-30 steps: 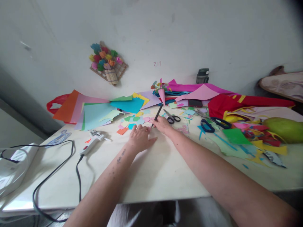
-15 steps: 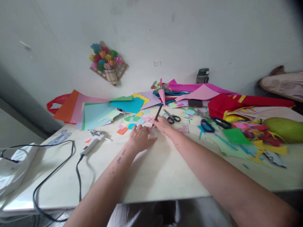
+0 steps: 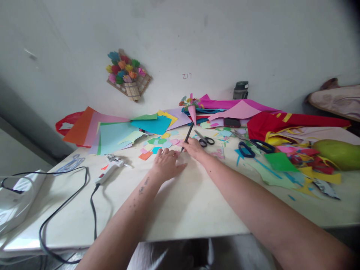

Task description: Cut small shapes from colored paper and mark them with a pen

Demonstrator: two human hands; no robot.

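Note:
A slim black pencil (image 3: 190, 131) is gripped in my right hand (image 3: 193, 147), tilted with its tip down at the table beside my left fingertips. My left hand (image 3: 166, 162) rests palm down with its thumb apart, its fingertips on a small pink paper piece (image 3: 177, 153) that they partly cover. Small cut paper pieces, among them an orange one (image 3: 145, 155) and a blue one (image 3: 156, 150), lie just beyond my left hand. Black-handled scissors (image 3: 206, 141) are just beyond my right hand.
At left are a white glue gun (image 3: 109, 168) with its black cord and a power strip (image 3: 25, 191). Coloured sheets (image 3: 115, 137) and a pink paper cone with small flowers (image 3: 192, 112) stand behind. Blue-handled scissors (image 3: 246, 150), paper scraps and a green fruit (image 3: 337, 153) lie at right.
Both hands stay in almost the same place. The pencil has shifted very slightly in my right hand.

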